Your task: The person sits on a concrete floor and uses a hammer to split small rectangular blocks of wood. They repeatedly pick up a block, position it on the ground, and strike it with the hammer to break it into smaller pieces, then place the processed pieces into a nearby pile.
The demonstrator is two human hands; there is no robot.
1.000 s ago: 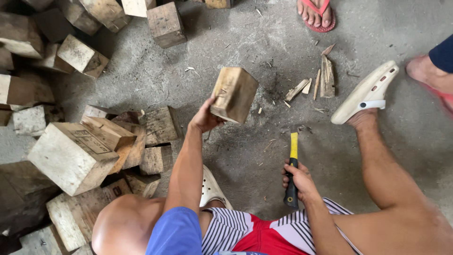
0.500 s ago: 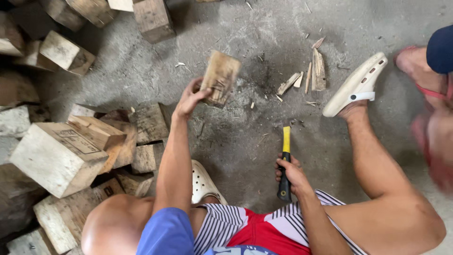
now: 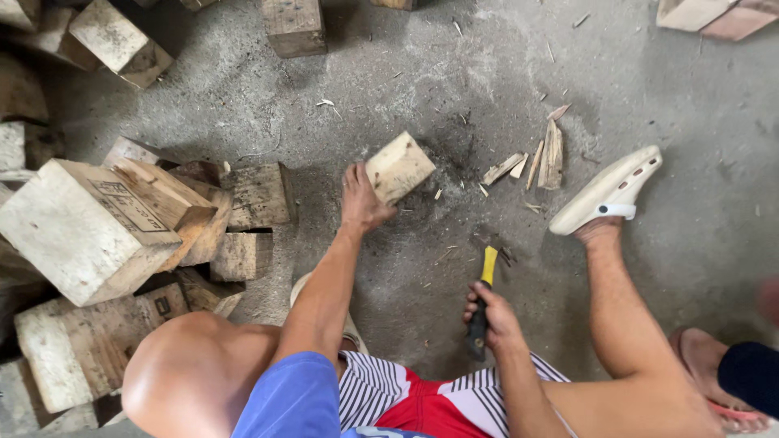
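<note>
My left hand (image 3: 361, 201) grips the near edge of a pale square wood block (image 3: 399, 167) that stands on the grey concrete floor (image 3: 406, 73) in front of me. My right hand (image 3: 492, 315) is closed around the black grip of a tool with a yellow-and-black handle (image 3: 483, 302), held low near my lap; its head is hidden from view. Thin split wood pieces (image 3: 542, 160) lie just right of the block.
A pile of rough wood blocks (image 3: 122, 227) fills the left side, with more blocks (image 3: 294, 24) along the top edge. My right foot wears a white clog (image 3: 607, 191). Another person's foot in a red sandal (image 3: 714, 373) is at the lower right.
My left hand has brought the wood block down and toward me onto the floor. The view has shifted, and the other person's foot has moved to the lower right.
</note>
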